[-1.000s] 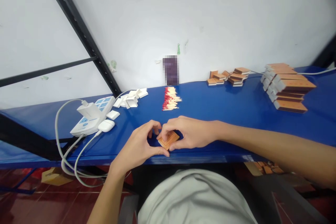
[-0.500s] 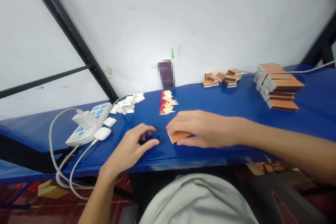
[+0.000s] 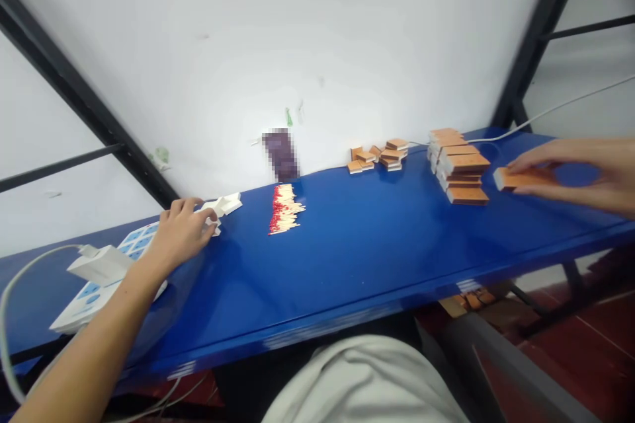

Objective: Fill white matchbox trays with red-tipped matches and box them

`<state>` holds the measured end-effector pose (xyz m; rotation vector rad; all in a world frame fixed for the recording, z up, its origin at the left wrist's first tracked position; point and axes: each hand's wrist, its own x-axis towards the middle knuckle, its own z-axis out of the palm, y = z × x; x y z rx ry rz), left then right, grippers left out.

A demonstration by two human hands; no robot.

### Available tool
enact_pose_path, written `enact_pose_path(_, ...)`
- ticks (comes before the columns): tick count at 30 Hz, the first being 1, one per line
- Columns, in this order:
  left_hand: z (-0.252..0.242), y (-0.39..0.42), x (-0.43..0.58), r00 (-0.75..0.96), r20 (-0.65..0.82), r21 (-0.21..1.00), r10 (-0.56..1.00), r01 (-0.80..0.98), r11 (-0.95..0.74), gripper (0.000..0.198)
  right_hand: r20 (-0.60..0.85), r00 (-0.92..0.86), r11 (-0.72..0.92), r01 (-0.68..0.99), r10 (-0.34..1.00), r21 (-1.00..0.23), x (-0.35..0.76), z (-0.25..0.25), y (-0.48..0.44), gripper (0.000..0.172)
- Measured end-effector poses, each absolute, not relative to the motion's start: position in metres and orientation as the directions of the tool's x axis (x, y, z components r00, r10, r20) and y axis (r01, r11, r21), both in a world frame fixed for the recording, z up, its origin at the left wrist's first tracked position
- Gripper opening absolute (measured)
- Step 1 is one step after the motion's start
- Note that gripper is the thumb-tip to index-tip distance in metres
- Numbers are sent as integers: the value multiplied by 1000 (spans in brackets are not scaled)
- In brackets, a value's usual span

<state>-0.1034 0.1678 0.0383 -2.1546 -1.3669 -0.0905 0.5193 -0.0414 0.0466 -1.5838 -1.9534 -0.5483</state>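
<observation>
My left hand (image 3: 181, 231) reaches into the pile of small white matchbox trays (image 3: 228, 203) at the back left. Its fingers are curled, with thumb and forefinger closed on a white tray (image 3: 217, 227), mostly hidden by them. At the far right, my right hand (image 3: 570, 172) pinches a wood-patterned matchbox (image 3: 526, 180) between thumb and fingers. That box is just right of a tall stack of matchboxes (image 3: 464, 164), with a gap between them. A heap of red-tipped matches (image 3: 285, 210) lies on the blue table (image 3: 337, 271).
A smaller pile of matchbox sleeves (image 3: 391, 153) sits by the wall. Under my left forearm are a white power strip (image 3: 74, 310) and a plugged-in charger (image 3: 104, 266) with its cable. A blurred-out dark object (image 3: 281, 153) leans on the wall behind the matches.
My right hand has carried the matchbox from the table's middle to the far right, beside the stack. My left hand has moved left and back to the white trays. The view has shifted.
</observation>
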Motion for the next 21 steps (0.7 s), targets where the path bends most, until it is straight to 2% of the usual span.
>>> enact_pose_path(1,37,170,-103,493,351,-436,796,838,-327,36,594,-155,210,977,790,-25,518,41,-42,43)
enact_pose_path(6,37,172,-108,555,298,-396,776,812,-428,41,597,-246,307,952,763,-1,502,17,-29,27)
enact_pose_path(11,42,158,-117,606,256,-387,753,778,-495,36,485,-300,332,943,821,21,500,7,-14,28)
enact_pose_path(17,40,154,-127,667,321,-363,673,743,-563,26,504,-288,291,954,814,75,497,4,-13,30)
enact_pose_path(21,42,142,-113,642,446,-287,623,762,-581,21,540,-283,294,953,793,68,490,3,-14,26)
